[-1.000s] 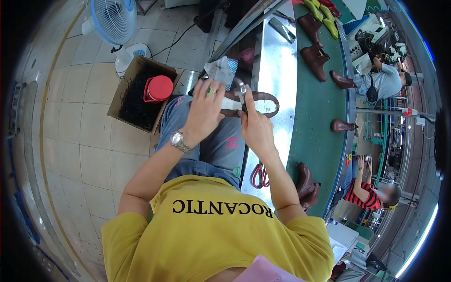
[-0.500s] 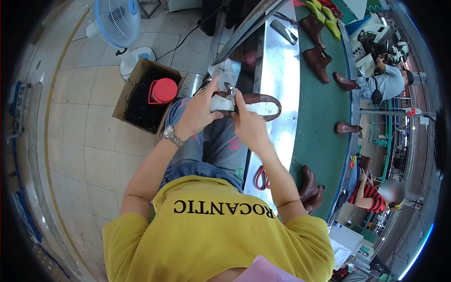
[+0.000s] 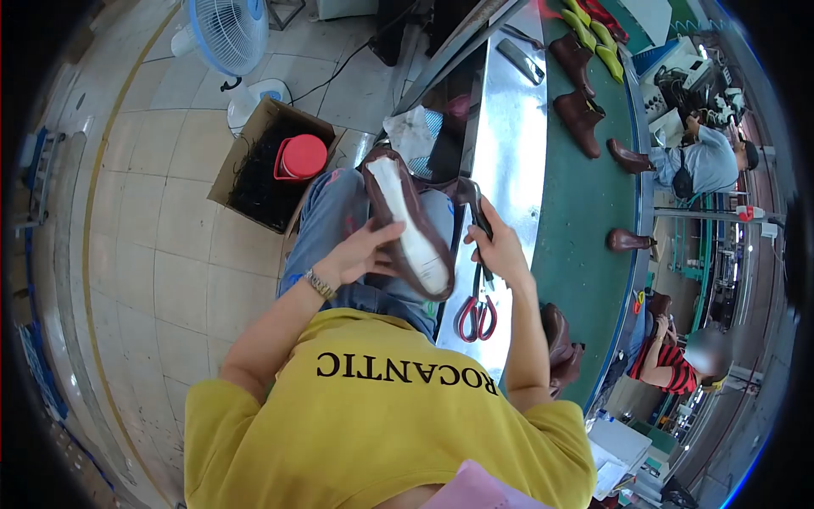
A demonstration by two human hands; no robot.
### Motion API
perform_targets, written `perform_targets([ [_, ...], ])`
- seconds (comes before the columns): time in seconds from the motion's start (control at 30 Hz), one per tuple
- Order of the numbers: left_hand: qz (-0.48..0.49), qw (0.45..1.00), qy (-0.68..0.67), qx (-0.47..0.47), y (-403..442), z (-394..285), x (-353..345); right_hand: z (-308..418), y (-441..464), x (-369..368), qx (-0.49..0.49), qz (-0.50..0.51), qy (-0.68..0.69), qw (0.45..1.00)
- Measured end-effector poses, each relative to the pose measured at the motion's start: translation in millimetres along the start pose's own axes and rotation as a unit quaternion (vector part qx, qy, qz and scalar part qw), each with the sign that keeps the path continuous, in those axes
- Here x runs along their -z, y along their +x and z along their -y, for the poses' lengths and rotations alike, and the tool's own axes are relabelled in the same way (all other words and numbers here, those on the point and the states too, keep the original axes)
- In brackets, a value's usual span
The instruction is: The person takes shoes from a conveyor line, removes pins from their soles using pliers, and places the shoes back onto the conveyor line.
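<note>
A brown leather boot (image 3: 395, 204) lies sole up over my lap, its underside showing a long white strip. My left hand (image 3: 365, 252), with a watch on the wrist, grips the boot by its side, thumb over the sole. To the right, my right hand (image 3: 502, 253) is closed round the black handle of a hammer (image 3: 468, 195) with a dark metal head. The hammer is apart from the boot's sole, near the edge of the metal bench. Red-handled scissors (image 3: 476, 317) rest on the bench just below my right hand.
Beyond the metal ledge (image 3: 509, 127), a green conveyor belt (image 3: 585, 220) carries several brown boots (image 3: 578, 119) and yellow-green shoe lasts (image 3: 593, 34). At left stand a cardboard box (image 3: 254, 182) with a red bucket (image 3: 303, 157) and a fan (image 3: 227, 36). Two people work across the belt.
The boot has turned from lying crosswise to pointing toward my body. My right hand has left it, moved right and now holds the hammer. My left hand has shifted down along the boot.
</note>
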State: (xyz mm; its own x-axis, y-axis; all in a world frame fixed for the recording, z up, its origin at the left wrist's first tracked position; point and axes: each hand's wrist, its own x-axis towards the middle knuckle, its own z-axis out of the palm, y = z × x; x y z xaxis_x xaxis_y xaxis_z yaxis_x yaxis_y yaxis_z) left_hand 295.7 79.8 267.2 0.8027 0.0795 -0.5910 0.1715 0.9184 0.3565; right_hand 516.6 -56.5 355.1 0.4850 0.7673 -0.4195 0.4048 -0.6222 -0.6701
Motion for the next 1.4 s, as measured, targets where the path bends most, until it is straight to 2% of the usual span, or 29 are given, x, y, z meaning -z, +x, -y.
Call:
perform_targets([
  [0.07,-0.032,0.997,0.055,-0.048,8.6,-8.7,-7.4,-21.5,-3.7,-8.3,-0.047,-0.061,-0.018,0.997],
  [0.17,-0.030,0.992,0.104,-0.060,-5.3,-17.8,-15.0,-70.9,2.1,-9.3,-0.103,-0.141,-0.090,0.981],
  [0.2,-0.035,0.990,0.118,-0.063,-8.4,-20.0,-14.6,-105.9,9.7,-9.1,-0.072,-0.178,-0.145,0.971],
  [0.27,-0.022,0.982,0.154,-0.105,-17.1,-19.4,-13.6,-115.9,13.7,-1.4,-0.119,-0.191,-0.167,0.960],
  [0.33,-0.019,0.968,0.197,-0.158,-28.8,-18.5,-12.7,-145.2,23.5,-0.6,-0.097,-0.230,-0.254,0.934],
  [0.37,-0.023,0.957,0.220,-0.188,-36.3,-17.7,-14.3,-166.4,32.3,1.3,-0.093,-0.225,-0.257,0.935],
  [0.4,-0.026,0.945,0.243,-0.217,-43.0,-15.5,-13.5,-162.6,34.4,5.3,-0.146,-0.188,-0.253,0.938],
  [0.43,0.012,0.932,0.281,-0.228,-42.4,-17.9,-6.6,-171.6,38.7,3.7,-0.110,-0.194,-0.257,0.940],
  [0.53,-0.028,0.845,0.362,-0.393,-43.4,-25.2,2.5,-195.4,55.8,3.5,0.017,-0.206,-0.271,0.940],
  [0.57,-0.049,0.814,0.413,-0.406,-44.3,-30.6,9.2,-200.1,62.2,0.9,0.029,-0.209,-0.221,0.952],
  [0.6,-0.072,0.780,0.461,-0.418,-45.1,-35.9,15.8,-201.6,66.4,-1.6,0.025,-0.190,-0.234,0.953],
  [0.7,-0.063,0.750,0.468,-0.463,-56.1,-50.6,12.8,-170.9,65.0,-14.0,-0.001,-0.186,-0.280,0.942],
  [0.83,-0.040,0.770,0.459,-0.442,-43.4,-45.4,38.0,-132.3,58.4,-25.1,0.042,-0.226,-0.296,0.927],
  [0.93,-0.045,0.767,0.468,-0.436,-43.6,-37.8,40.0,-70.9,44.0,-33.4,0.134,-0.188,-0.081,0.970],
  [1.03,-0.045,0.780,0.463,-0.419,-40.4,-40.1,41.7,-29.5,35.7,-56.7,0.227,-0.130,-0.023,0.965],
  [1.13,-0.028,0.847,0.372,-0.380,-33.7,-38.8,47.4,-6.2,21.0,-80.7,0.266,-0.070,0.020,0.961],
  [1.17,-0.027,0.790,0.464,-0.400,-39.6,-43.8,42.5,-1.2,15.0,-85.6,0.274,-0.047,0.031,0.960],
  [1.23,-0.031,0.855,0.412,-0.315,-48.0,-46.1,43.3,0.0,3.5,-99.5,0.302,-0.031,0.063,0.951],
  [1.27,-0.043,0.946,0.268,-0.175,-47.3,-42.8,49.7,-5.0,-2.9,-106.8,0.322,-0.039,0.080,0.943],
  [1.33,-0.136,0.882,0.436,-0.117,-46.7,-34.7,53.1,-6.7,-25.1,-111.8,0.274,0.000,0.129,0.953],
  [1.37,-0.173,0.839,0.510,-0.077,-46.8,-30.0,54.3,-9.4,-31.6,-117.4,0.243,0.039,0.252,0.936],
  [1.4,-0.104,0.886,0.411,-0.188,-44.3,-22.6,46.1,-14.6,-37.3,-118.0,0.222,0.075,0.373,0.898],
])
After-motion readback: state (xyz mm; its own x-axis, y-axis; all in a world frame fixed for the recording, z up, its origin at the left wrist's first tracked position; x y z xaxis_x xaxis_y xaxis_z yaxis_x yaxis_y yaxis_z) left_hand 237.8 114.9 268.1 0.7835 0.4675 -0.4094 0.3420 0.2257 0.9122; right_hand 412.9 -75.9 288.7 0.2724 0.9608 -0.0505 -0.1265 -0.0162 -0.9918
